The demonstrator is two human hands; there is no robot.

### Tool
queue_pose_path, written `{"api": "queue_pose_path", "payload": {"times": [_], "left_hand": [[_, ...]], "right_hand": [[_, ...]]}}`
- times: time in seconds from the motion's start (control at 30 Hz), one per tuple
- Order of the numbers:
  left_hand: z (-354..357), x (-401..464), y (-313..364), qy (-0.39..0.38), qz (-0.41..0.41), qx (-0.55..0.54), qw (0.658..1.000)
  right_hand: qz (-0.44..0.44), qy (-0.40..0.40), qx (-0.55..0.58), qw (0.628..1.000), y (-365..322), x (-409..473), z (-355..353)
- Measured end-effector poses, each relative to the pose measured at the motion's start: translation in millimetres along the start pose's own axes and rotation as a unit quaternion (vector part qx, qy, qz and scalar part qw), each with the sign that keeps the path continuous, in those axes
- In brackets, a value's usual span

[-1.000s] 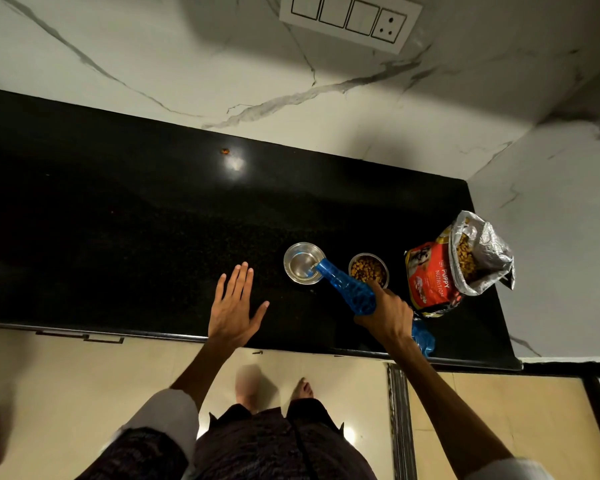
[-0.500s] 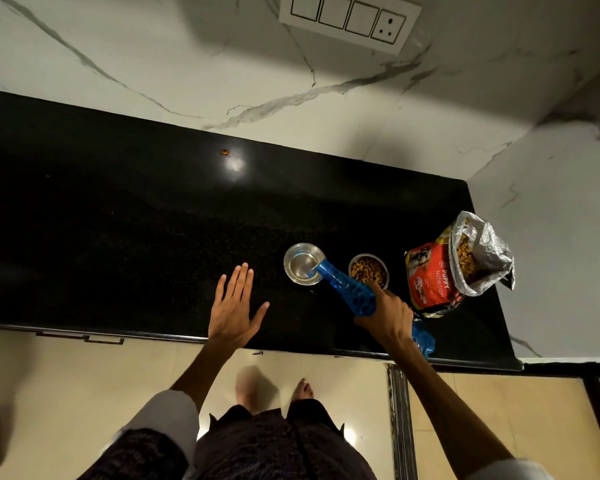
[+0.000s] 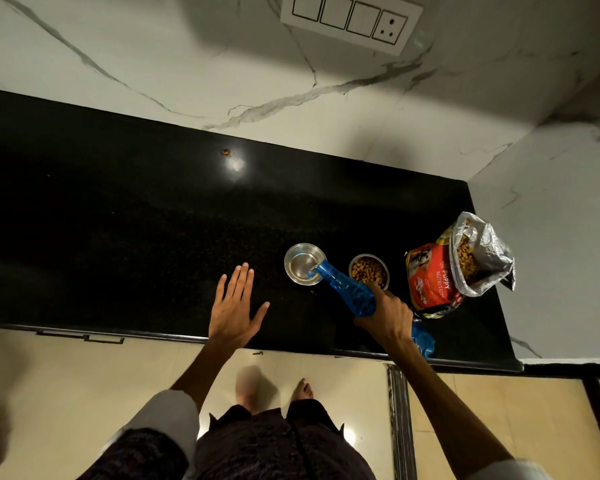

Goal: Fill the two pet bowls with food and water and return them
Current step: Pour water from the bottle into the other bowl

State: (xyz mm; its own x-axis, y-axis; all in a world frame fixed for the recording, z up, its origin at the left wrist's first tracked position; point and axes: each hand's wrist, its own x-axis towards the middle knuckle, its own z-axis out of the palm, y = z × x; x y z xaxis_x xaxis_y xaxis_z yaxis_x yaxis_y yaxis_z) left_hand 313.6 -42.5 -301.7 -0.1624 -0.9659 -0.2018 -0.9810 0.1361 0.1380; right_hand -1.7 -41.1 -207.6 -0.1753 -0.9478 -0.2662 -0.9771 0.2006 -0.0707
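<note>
Two small steel bowls stand side by side on the black counter. The left bowl holds some clear water. The right bowl is full of brown kibble. My right hand grips a blue plastic bottle, tilted with its mouth over the water bowl's rim and water running out. My left hand rests flat on the counter to the left of the bowls, fingers spread and holding nothing.
An open red and silver puppy food bag stands right of the bowls near the wall corner. One loose kibble piece lies far back on the counter. A switch panel is on the marble wall. My bare feet are on the tiled floor.
</note>
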Motion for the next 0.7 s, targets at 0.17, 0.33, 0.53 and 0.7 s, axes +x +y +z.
{"api": "queue_pose_path", "payload": {"times": [0.17, 0.33, 0.53, 0.7], "left_hand": [[-0.3, -0.3, -0.3, 0.006, 0.002, -0.004, 1.0], [-0.3, 0.0, -0.6, 0.003, 0.002, 0.002, 1.0], [-0.1, 0.0, -0.8, 0.003, 0.004, -0.008, 1.0], [-0.5, -0.2, -1.1, 0.003, 0.006, -0.014, 1.0]], "right_hand": [[0.0, -0.001, 0.005, 1.0, -0.4, 0.0, 0.7], [-0.001, -0.001, 0.004, 1.0, -0.7, 0.1, 0.2], [0.0, 0.0, 0.003, 1.0, -0.1, -0.5, 0.3], [0.002, -0.001, 0.002, 1.0, -0.5, -0.7, 0.9]]}}
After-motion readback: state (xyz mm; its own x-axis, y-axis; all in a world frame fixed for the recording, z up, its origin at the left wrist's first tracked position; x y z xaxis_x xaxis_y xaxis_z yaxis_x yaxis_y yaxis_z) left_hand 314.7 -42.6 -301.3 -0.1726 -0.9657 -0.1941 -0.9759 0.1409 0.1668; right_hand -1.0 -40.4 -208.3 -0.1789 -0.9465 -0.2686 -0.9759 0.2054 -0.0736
